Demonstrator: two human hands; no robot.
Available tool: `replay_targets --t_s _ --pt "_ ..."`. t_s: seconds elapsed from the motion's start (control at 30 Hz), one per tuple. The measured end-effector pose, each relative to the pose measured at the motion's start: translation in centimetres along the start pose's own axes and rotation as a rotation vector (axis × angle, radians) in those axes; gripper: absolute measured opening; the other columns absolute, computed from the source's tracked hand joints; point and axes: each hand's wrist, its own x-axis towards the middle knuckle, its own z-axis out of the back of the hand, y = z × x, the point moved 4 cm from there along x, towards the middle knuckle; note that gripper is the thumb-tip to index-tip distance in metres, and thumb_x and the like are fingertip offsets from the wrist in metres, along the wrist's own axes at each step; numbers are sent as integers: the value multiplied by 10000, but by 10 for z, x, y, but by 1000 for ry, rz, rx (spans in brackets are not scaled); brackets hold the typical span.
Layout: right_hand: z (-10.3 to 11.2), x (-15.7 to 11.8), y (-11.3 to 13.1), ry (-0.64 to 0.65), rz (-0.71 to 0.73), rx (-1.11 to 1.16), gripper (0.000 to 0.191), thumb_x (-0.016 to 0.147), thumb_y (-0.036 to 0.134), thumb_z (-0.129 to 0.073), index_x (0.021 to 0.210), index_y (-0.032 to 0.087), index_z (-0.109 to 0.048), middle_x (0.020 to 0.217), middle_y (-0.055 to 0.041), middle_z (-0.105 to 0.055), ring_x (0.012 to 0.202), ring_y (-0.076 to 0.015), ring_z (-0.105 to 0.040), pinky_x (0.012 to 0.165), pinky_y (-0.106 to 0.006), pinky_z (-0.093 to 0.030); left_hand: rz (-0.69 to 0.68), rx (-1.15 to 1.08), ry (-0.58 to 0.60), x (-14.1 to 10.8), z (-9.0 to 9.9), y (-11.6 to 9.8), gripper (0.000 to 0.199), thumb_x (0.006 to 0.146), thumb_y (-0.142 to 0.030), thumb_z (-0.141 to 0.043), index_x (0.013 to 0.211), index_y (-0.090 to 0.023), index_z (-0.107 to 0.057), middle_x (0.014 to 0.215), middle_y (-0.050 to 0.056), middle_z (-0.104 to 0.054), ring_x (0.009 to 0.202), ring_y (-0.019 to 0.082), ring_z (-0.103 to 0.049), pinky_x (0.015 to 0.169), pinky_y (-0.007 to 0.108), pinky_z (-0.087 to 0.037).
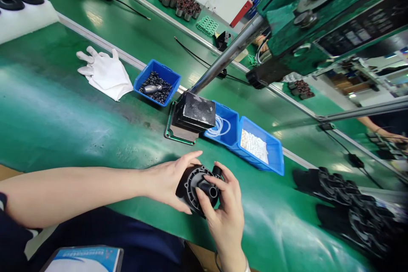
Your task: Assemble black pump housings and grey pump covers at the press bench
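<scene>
Left hand (170,182): half-curled, gripping the black housing (192,185)
Right hand (227,204): curled onto its spout (209,190)
Grip: you best brace evenly

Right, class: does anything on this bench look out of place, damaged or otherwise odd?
Two things. A shiny metal piece lies among the small black parts in a blue bin, unlike its neighbours. The black block beyond the held casing has pale, worn-looking patches. Nothing looks spilled.

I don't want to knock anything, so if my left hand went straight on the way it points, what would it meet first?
Your left hand would meet the round black housing it holds, then probably your right hand beyond, though depth is unclear.
</scene>
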Motion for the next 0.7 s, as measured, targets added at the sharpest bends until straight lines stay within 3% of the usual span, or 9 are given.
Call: replay_targets --t_s 0.7 --pt "-1 0 -3 24 -25 29 257 862 316 -676 1090 231 -595 1372 -143 -479 1275 -314 -479 1001 -551 -428 -19 31 30 -1 3 -2 1268 575 -360 -881 1513 -231 -38 1429 191 -456 1308 341 -514 1086 496 -459"
